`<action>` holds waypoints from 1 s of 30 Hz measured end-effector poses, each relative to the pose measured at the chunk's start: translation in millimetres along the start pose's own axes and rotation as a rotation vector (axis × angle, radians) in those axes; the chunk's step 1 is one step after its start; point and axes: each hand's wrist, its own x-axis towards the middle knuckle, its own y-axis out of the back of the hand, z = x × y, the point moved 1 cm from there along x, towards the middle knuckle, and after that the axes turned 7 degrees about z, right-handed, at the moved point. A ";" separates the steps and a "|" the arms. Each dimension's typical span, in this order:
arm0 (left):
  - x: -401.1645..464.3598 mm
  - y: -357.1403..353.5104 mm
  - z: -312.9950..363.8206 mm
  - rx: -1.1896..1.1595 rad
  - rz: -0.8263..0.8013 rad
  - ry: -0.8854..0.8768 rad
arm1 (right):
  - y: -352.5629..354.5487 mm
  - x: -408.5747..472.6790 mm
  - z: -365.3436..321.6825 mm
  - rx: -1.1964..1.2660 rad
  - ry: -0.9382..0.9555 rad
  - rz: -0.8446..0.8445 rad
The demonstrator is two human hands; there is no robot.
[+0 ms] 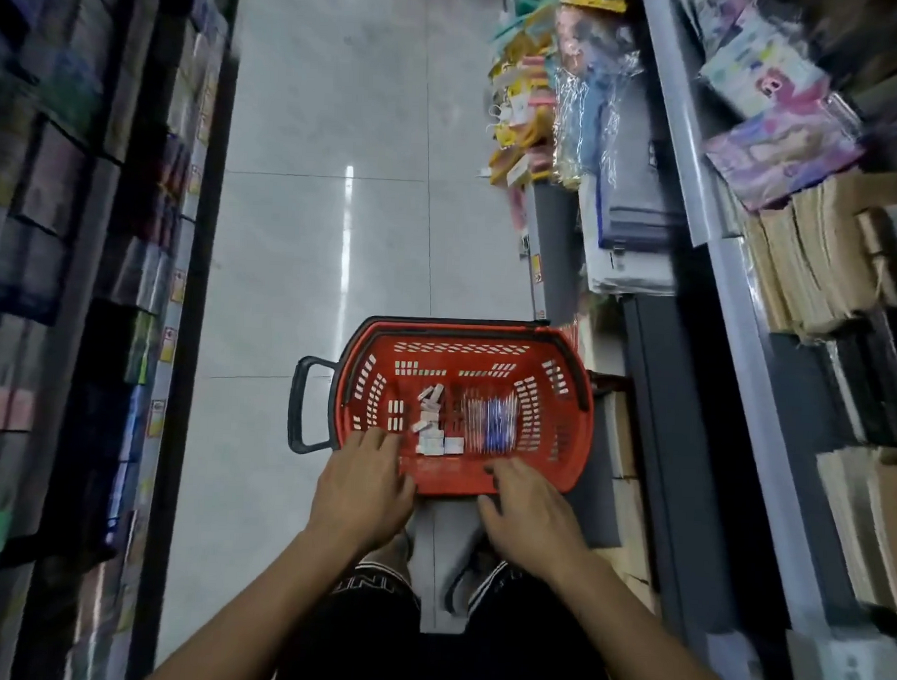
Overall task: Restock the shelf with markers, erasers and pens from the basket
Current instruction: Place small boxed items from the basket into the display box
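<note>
The restocking was judged barely begun, since the stock was still seen in the red basket (466,361) on the floor at six o'clock of the aisle. Small white erasers (430,431) were scattered left of centre inside it, and bundled pens (489,424), clear and blue, were laid at their three o'clock. Markers could not be made out. The left hand (363,490) and right hand (529,513) were held over the near rim, fingers spread and loosely extended, nothing gripped.
</note>
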 end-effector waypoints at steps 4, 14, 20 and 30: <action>42.0 -16.8 -0.3 0.004 -0.021 0.046 | -10.4 42.5 24.0 0.029 0.001 -0.073; 160.3 -160.0 -27.6 -0.102 -0.136 0.302 | -124.1 197.3 109.3 0.005 0.107 -0.294; 210.8 -257.9 -59.5 -0.131 -0.216 0.466 | -220.0 289.4 130.5 0.045 0.095 -0.279; 233.8 -336.6 -100.0 -0.268 -0.164 0.708 | -329.7 356.4 115.9 -0.218 0.356 -0.186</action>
